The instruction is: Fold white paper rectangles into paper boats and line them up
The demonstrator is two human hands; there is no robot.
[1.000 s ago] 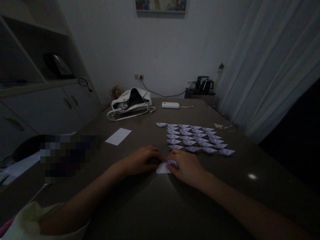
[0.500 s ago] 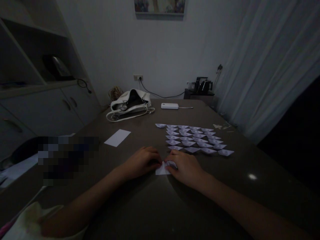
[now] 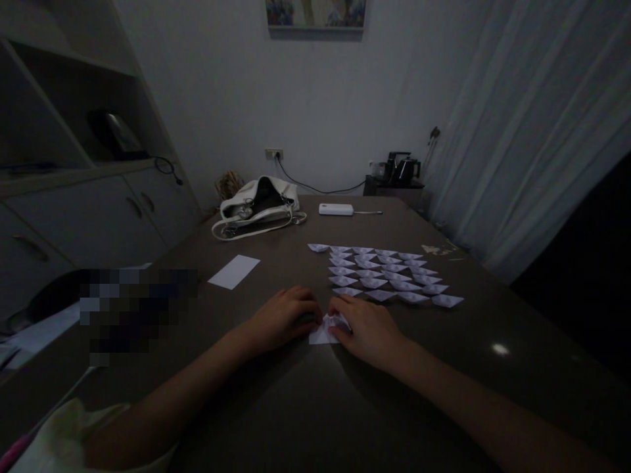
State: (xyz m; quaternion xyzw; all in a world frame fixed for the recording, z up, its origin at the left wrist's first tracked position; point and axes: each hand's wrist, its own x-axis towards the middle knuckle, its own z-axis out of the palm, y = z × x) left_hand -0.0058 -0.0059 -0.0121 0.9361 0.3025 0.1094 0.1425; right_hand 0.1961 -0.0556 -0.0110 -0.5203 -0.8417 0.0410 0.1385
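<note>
Both my hands rest on a dark table (image 3: 315,407) and meet over a small folded white paper piece (image 3: 323,334). My left hand (image 3: 283,316) has its fingers curled and pinches the paper's left edge. My right hand (image 3: 367,328) presses and pinches the paper's right side with its fingertips. Just beyond my right hand lie several small folded paper boats (image 3: 384,276), set out in rows.
A flat white paper sheet (image 3: 233,271) lies to the left. At the far end of the table sit a white handbag (image 3: 259,205) and a white power bank (image 3: 336,209) with a cable. Cabinets stand on the left, a curtain (image 3: 532,144) on the right.
My hands and the paper piece stay in the same spot; the fingers shift only slightly on the fold. The view has moved a little.
</note>
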